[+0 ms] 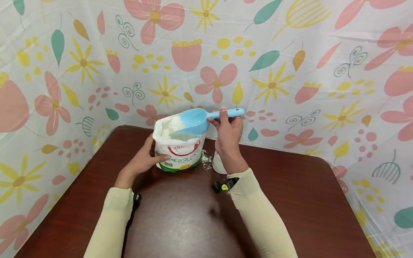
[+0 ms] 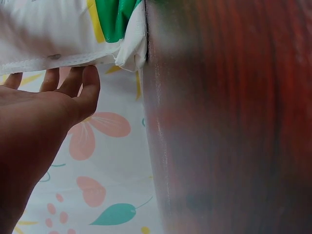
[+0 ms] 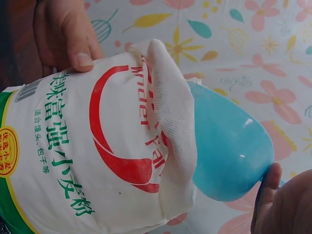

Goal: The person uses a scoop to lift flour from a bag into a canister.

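A white flour bag (image 1: 180, 152) with green and red print stands upright on the table, its top rolled open and white flour inside. My left hand (image 1: 145, 161) holds the bag's left side, the thumb on the front; in the left wrist view its fingers (image 2: 90, 90) touch the bag's edge. My right hand (image 1: 228, 138) grips the handle of a light blue scoop (image 1: 196, 122) over the bag's right rim. Flour (image 1: 176, 123) lies at the front of the scoop, whose lower tip is hidden in the bag. In the right wrist view the scoop (image 3: 231, 146) shows from its underside.
A white cup-like container (image 1: 218, 165) stands right of the bag, partly hidden by my right hand and wrist. Spilled flour (image 1: 206, 163) dusts the dark wooden table (image 1: 180, 215) between them. A flowered cloth (image 1: 271, 64) hangs close behind and at the left.
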A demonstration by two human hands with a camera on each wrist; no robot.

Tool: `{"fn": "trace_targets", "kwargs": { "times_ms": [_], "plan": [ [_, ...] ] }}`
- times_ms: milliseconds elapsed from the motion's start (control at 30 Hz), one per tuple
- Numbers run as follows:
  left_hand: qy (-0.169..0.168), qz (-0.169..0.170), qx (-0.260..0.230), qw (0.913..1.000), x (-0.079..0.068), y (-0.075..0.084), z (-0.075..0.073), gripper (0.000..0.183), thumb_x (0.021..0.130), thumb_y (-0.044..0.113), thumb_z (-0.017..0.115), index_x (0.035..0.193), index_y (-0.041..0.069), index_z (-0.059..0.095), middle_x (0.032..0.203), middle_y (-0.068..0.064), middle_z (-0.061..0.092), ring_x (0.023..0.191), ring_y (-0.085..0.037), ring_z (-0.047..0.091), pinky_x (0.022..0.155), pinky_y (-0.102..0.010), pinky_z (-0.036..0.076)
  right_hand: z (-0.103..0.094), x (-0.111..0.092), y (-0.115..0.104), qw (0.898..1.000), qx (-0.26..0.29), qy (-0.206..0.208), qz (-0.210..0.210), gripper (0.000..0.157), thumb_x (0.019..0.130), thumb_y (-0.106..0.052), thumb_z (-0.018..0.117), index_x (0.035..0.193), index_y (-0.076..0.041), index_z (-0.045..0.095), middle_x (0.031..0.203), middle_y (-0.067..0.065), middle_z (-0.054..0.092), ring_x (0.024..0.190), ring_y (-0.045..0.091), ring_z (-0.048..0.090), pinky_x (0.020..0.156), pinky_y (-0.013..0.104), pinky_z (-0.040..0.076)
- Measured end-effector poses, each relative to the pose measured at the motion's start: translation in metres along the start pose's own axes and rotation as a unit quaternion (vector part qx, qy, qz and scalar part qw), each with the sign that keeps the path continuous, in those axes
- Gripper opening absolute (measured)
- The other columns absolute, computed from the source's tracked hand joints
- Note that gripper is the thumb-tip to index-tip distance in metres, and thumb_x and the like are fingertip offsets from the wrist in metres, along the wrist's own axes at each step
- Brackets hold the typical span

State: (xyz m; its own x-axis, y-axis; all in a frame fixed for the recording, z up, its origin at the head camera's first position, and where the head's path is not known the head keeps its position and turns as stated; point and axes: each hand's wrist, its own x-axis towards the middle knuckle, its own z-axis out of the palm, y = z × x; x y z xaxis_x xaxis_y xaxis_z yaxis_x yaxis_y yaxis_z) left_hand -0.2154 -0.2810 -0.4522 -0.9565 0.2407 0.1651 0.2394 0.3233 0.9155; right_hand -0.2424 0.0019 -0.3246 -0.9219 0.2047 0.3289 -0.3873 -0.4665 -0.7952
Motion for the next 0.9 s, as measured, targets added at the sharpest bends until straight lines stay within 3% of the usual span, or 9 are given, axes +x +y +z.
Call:
{"fn": "trace_targets", "kwargs": {
  "times_ms": [100, 333, 500, 733, 900],
  "plan": [
    [0.0, -0.004, -0.003, 1.0, -0.001, 0.0, -0.001, 0.108, 0.093, 0.025, 0.086, 0.169, 0.037, 0.01, 0.157, -0.009, 0.036, 0.146, -0.033, 0.037, 0.117, -0.067, 0.03, 0.001, 0.0, -0.002, 1.0, 0.004, 0.003, 0.002, 0.011, 0.112, -0.014, 0.056, 0.11, -0.004, 0.056, 0.1, 0.013, 0.063, 0.079, 0.018, 0.071, 0.087, 0.036, 0.061],
    [-0.007, 0.037, -0.006, 0.9993, 0.003, -0.001, 0.001, 0.107, 0.093, 0.02, 0.085, 0.168, 0.042, 0.012, 0.158, -0.004, 0.036, 0.146, -0.028, 0.037, 0.118, -0.064, 0.03, -0.004, 0.001, -0.006, 1.0, 0.011, 0.015, 0.001, 0.013, 0.111, -0.015, 0.057, 0.114, -0.003, 0.058, 0.105, 0.023, 0.065, 0.081, 0.019, 0.072, 0.086, 0.035, 0.062],
    [-0.004, 0.019, -0.003, 0.9998, 0.001, 0.0, 0.001, 0.107, 0.093, 0.023, 0.085, 0.168, 0.045, 0.012, 0.155, -0.006, 0.039, 0.141, -0.03, 0.042, 0.114, -0.063, 0.035, -0.009, 0.001, -0.009, 1.0, 0.012, 0.014, 0.001, 0.015, 0.111, -0.014, 0.057, 0.115, -0.001, 0.057, 0.103, 0.016, 0.063, 0.083, 0.019, 0.07, 0.087, 0.035, 0.061],
    [0.001, 0.033, -0.005, 0.9994, 0.002, 0.001, 0.002, 0.111, 0.09, 0.021, 0.087, 0.168, 0.043, 0.012, 0.163, 0.0, 0.033, 0.15, -0.026, 0.032, 0.122, -0.065, 0.023, -0.015, 0.0, -0.013, 1.0, 0.018, 0.02, 0.0, 0.021, 0.112, -0.015, 0.056, 0.121, 0.003, 0.056, 0.103, 0.016, 0.064, 0.084, 0.019, 0.07, 0.086, 0.033, 0.061],
    [0.004, 0.034, -0.011, 0.9994, 0.003, 0.001, 0.002, 0.111, 0.09, 0.02, 0.088, 0.169, 0.041, 0.012, 0.164, 0.0, 0.032, 0.15, -0.028, 0.032, 0.122, -0.065, 0.022, -0.018, -0.001, -0.017, 0.999, 0.026, 0.024, -0.008, 0.016, 0.112, -0.015, 0.055, 0.118, -0.001, 0.056, 0.104, 0.015, 0.061, 0.085, 0.02, 0.069, 0.085, 0.032, 0.061]
  ]
}}
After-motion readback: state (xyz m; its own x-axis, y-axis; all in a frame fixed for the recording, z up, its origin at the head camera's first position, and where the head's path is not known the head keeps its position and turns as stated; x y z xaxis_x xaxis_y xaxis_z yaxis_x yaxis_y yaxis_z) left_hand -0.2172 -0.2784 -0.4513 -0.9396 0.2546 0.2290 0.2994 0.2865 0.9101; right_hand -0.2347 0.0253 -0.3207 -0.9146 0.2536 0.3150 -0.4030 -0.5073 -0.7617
